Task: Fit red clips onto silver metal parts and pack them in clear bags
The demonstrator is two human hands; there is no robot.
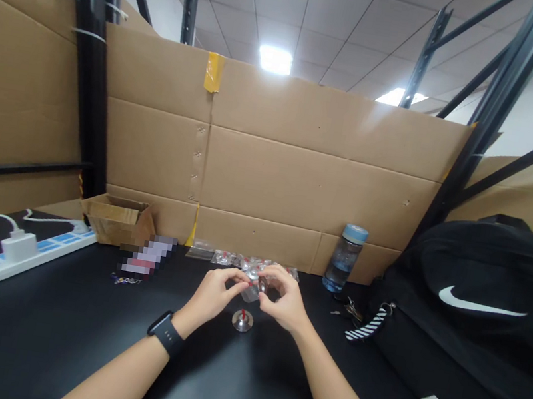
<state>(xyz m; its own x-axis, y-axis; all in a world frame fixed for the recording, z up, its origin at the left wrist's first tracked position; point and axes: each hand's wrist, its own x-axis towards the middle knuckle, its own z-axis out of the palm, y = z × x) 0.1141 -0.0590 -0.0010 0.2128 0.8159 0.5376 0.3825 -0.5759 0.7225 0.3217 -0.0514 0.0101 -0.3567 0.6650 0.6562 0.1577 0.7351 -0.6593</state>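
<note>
Surface (47, 333): smooth, black, broad span from white power strip (61, 248) to watch (166, 335)
Left hand (213, 296): fingers pinching clear plastic (250, 293)
Metal disc (242, 322): shiny, red-topped, on surface between wrists
Right hand (286, 299): fingers pinching round metal piece (262, 284)
Backpack (463, 365): black fabric, bounding room at right

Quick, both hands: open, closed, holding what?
Left hand: closed in a pinch, apparently on a clear plastic bag.
Right hand: closed, holding a small shiny round piece between thumb and fingers.
</note>
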